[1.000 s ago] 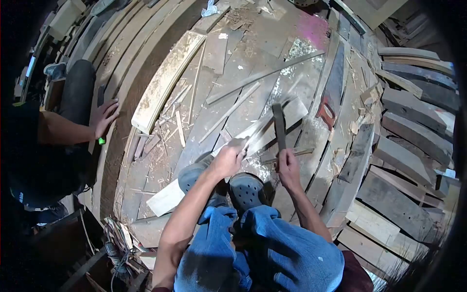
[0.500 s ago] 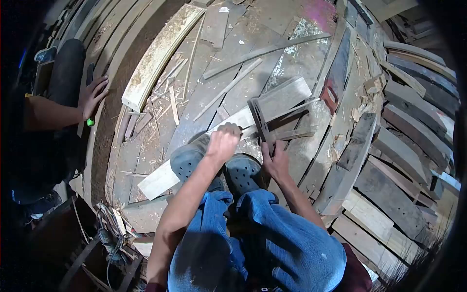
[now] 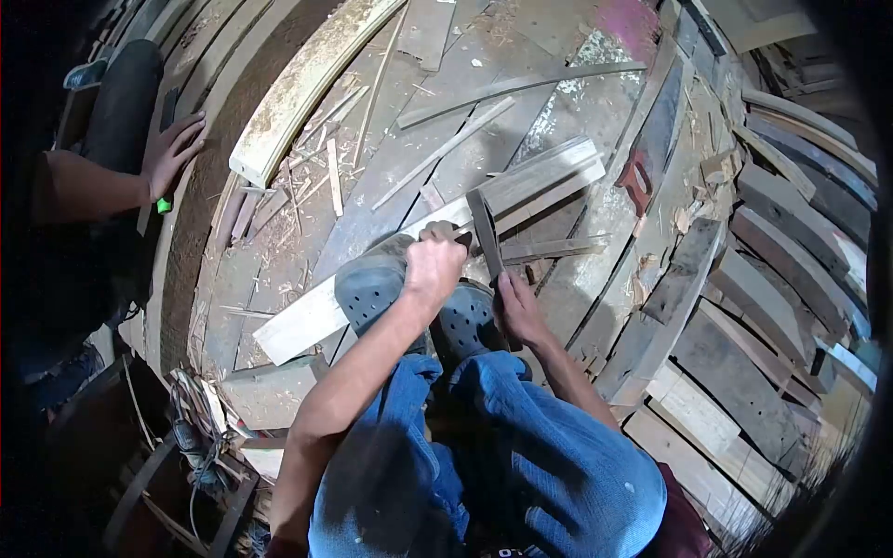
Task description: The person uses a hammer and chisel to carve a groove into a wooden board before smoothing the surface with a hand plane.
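Wood, one strip (image 3: 553, 195), fills the left hand (image 3: 434, 262) and one dark blade (image 3: 486, 226) the right hand (image 3: 519, 307), fingers clenched on each

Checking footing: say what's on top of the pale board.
The left clog and left hand hide part of the pale board; wood beneath is unseen. The dark tool in the right hand crosses above, contact unclear.

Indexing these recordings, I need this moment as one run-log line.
right hand: gripping dark flat tool | left hand: closed near pale plank, held item unclear | red-handled saw: unheld
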A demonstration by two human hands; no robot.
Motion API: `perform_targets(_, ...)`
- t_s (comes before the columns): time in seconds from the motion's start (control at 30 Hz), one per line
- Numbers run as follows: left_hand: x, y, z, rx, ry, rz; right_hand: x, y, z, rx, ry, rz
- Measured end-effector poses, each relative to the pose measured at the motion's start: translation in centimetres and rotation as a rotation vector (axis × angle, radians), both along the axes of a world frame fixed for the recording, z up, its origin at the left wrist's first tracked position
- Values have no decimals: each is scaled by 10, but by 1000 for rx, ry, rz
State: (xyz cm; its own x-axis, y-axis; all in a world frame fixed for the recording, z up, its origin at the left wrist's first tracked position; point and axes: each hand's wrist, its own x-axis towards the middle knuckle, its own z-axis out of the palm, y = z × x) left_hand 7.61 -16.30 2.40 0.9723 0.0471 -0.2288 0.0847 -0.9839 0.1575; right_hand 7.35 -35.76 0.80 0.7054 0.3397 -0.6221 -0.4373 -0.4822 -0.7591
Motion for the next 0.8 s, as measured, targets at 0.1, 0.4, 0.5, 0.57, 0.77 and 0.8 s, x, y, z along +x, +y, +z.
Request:
perform_targets(0.1,3,-3,3,7,101,22,-1,-1,-15,7,-124,38)
perform_targets(0.4,-1,6,-1,11,44,-65,6,11,7,-319,-483,198)
perform_targets(0.5,-2,8,-3,14,21,-77,4,22,19,-389,-630,295)
perform_targets(0.57,-2,9,-3,-2,27,-93,2,24,18,-417,-582,352)
perform_targets(0.77,-1,8,-4,-18,109,-91,39,-7,-8,-696,-705,301)
perform_targets(0.8,-2,6,-3,-16,105,-96,50,-12,-6,-682,-666,239)
